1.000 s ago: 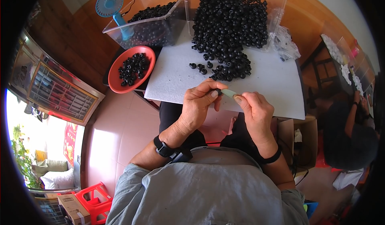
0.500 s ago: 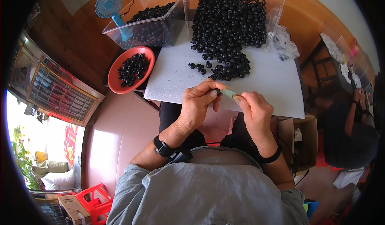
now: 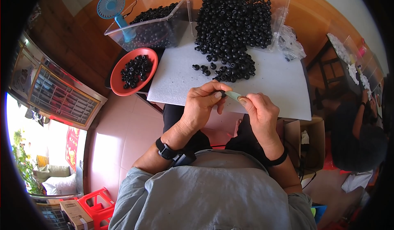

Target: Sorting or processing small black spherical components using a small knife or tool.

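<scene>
My left hand (image 3: 200, 107) pinches a small black rounded part (image 3: 223, 93) between thumb and fingers, just past the table's near edge. In the closed fingers of my right hand (image 3: 261, 112) is a narrow pale green blade (image 3: 233, 95). Its far end meets the black part, or comes very close to it; the fingers cover the exact contact. Beyond my hands, a big heap of similar black parts (image 3: 234, 25) spills from a clear bin lying on its side onto the white tabletop (image 3: 172, 80). Several loose ones lie left of the heap's near end.
At the left, an orange-red bowl (image 3: 116, 76) holds more black parts. Behind it stands a clear bin (image 3: 164, 39) of them, with a blue fan (image 3: 111, 5) at its corner. A clear plastic bag (image 3: 291, 43) lies at right. Another person (image 3: 357, 135) sits far right.
Both hands keep almost the same pose, with the blade still at the black part. The view has shifted very slightly.
</scene>
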### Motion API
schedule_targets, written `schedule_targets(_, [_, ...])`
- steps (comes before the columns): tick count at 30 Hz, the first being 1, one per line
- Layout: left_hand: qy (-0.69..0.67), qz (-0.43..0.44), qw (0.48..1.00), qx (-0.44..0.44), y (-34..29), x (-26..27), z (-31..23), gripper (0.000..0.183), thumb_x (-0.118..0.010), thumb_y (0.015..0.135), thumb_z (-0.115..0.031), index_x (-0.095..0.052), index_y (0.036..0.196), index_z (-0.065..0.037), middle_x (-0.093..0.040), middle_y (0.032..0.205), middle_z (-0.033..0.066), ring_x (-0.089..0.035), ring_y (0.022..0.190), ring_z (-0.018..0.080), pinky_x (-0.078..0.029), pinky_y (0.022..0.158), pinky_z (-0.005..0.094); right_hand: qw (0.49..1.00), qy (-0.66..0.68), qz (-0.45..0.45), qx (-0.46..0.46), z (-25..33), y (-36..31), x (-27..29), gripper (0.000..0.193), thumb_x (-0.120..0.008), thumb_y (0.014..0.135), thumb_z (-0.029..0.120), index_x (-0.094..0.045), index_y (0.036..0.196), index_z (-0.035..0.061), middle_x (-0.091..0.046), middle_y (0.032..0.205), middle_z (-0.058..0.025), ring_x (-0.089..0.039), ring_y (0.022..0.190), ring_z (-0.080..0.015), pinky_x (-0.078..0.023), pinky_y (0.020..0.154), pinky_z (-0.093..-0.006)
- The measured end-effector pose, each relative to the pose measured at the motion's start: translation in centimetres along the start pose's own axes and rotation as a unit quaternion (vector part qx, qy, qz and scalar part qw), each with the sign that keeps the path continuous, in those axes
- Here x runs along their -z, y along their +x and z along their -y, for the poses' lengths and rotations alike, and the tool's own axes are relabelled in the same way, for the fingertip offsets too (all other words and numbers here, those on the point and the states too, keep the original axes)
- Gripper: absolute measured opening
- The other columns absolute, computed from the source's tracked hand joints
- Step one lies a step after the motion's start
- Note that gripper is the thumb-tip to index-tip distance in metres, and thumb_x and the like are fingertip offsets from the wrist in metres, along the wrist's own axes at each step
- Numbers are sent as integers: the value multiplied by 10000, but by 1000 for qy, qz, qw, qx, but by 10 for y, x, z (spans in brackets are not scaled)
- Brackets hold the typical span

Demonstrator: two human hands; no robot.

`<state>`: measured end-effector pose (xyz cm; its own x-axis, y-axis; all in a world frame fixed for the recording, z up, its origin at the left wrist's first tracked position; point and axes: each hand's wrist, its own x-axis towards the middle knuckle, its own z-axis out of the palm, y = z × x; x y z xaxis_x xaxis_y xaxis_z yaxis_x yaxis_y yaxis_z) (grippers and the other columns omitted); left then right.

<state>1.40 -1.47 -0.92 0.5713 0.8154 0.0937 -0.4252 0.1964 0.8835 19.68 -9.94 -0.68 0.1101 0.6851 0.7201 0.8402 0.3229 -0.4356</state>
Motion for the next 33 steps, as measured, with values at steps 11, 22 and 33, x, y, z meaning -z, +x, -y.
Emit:
schedule_targets(11, [-2, 11, 999, 41, 1, 2, -7, 213, -518, 981, 41, -676, 1114, 94, -621, 1069, 133, -609, 775, 210, -495, 609, 301, 1000, 11, -2, 4, -3, -1, 1, 106, -730, 904, 141, -645, 904, 76, -617, 735, -53, -610, 642, -260, -477, 534, -384])
schedule_targets(22, [-13, 30, 999, 37, 2, 4, -7, 207, -532, 971, 45, -686, 1100, 96, -623, 1077, 129, -614, 758, 209, -502, 591, 296, 998, 64, 2, -5, -4, 1, 4, 153, -774, 867, 121, -635, 895, 63, -608, 712, -64, -585, 613, -258, -458, 527, -373])
schedule_targets(33, [-56, 27, 995, 79, 7, 7, -17, 212, -570, 983, -5, -691, 1142, 68, -632, 1016, 128, -606, 775, 210, -512, 624, 301, 992, 128, 4, -17, -4, -3, 6, 118, -768, 882, 97, -669, 884, 33, -616, 720, -64, -577, 611, -207, -459, 556, -322])
